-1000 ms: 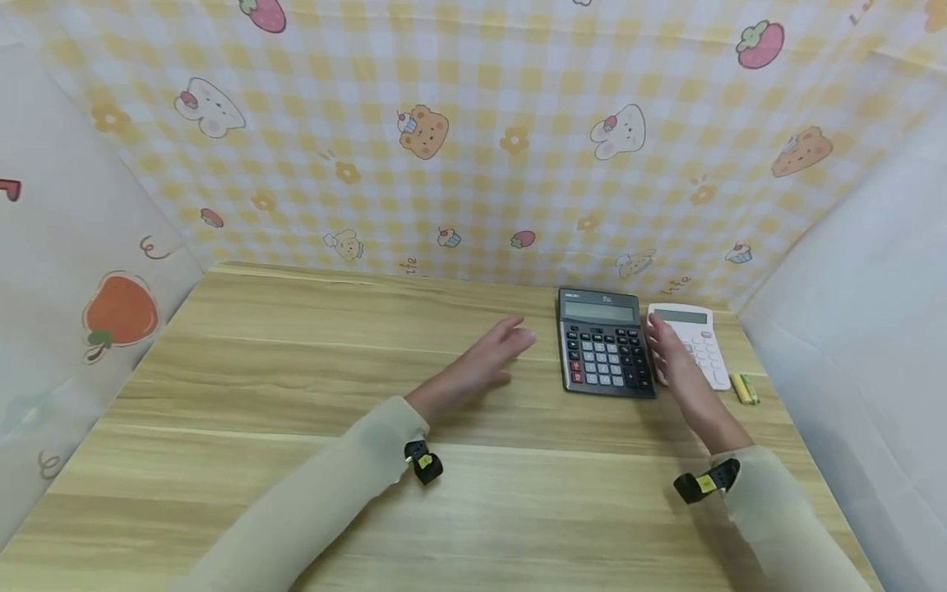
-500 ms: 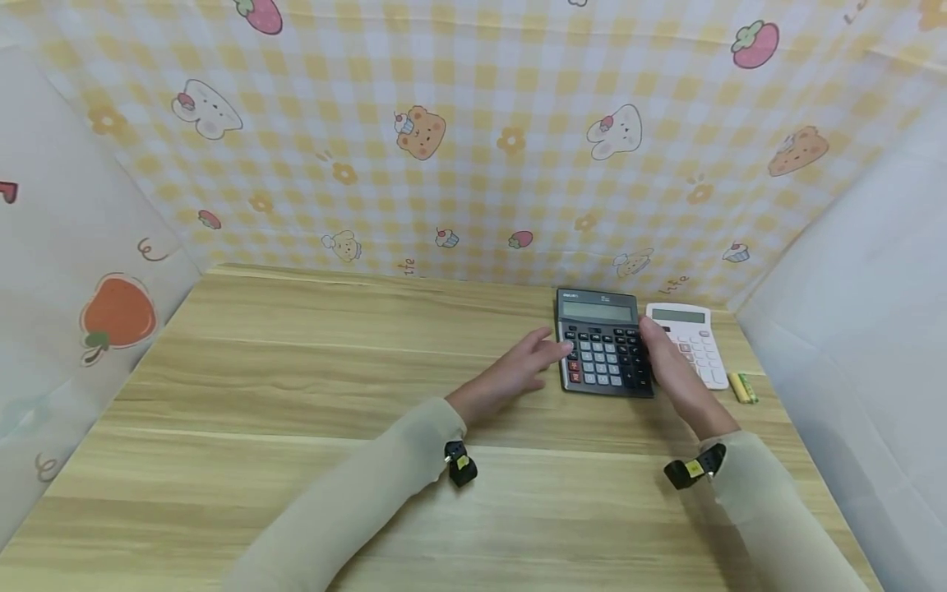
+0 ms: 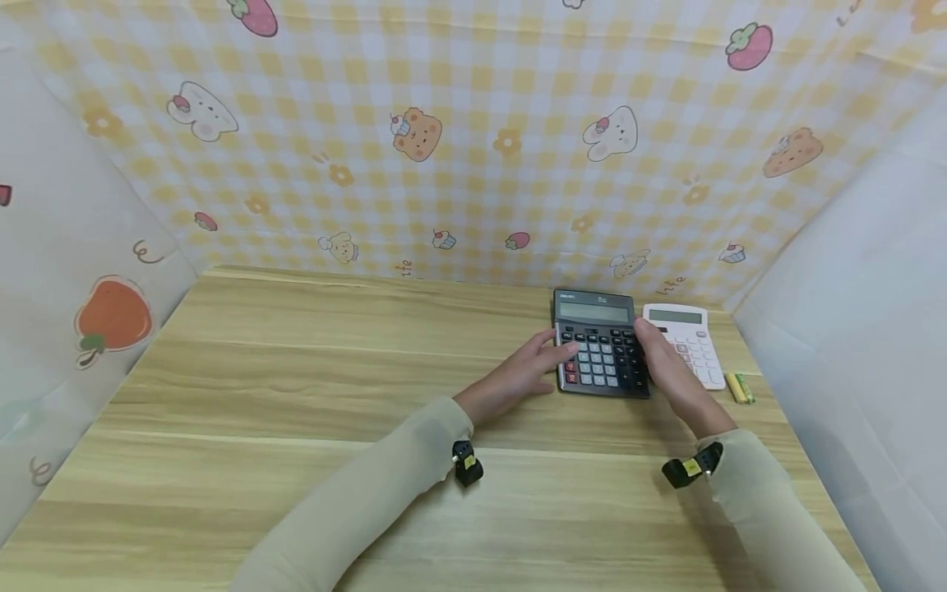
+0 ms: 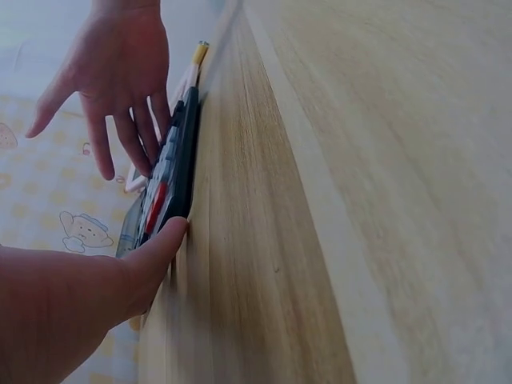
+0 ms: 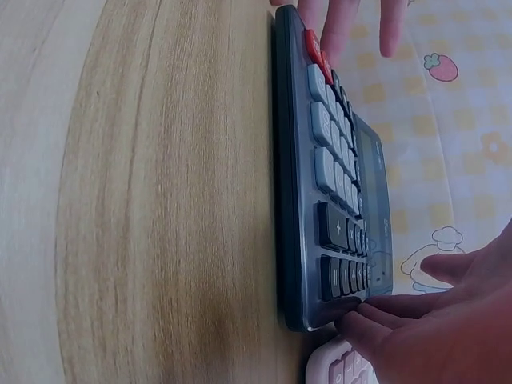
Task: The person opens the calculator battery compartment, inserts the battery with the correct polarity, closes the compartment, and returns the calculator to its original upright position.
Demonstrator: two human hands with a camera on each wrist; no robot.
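Note:
A large dark calculator [image 3: 595, 314] with grey, black and red keys lies flat on the table near the back right. My left hand [image 3: 518, 374] is at its left edge, fingers extended along the side and the tip of one over the keys. On the opposite side, my right hand [image 3: 669, 362] has straight fingers right at the calculator's right edge. From the right wrist view, the right hand [image 5: 456, 320] meets the corner beside the black keys. The left wrist view has the left fingertips by the lower edge of the dark calculator [image 4: 178, 160].
A white calculator [image 3: 703, 349] lies to the right, partly behind my right hand. Beside it are yellow-green batteries [image 3: 740, 388] close to the table's right edge. A checked cloth [image 3: 473, 189] with cartoon prints hangs behind the wooden table [image 3: 296, 353].
My left hand has moved right, up to the dark calculator's left edge. My right hand has shifted slightly left from over the white calculator to the dark one's right edge.

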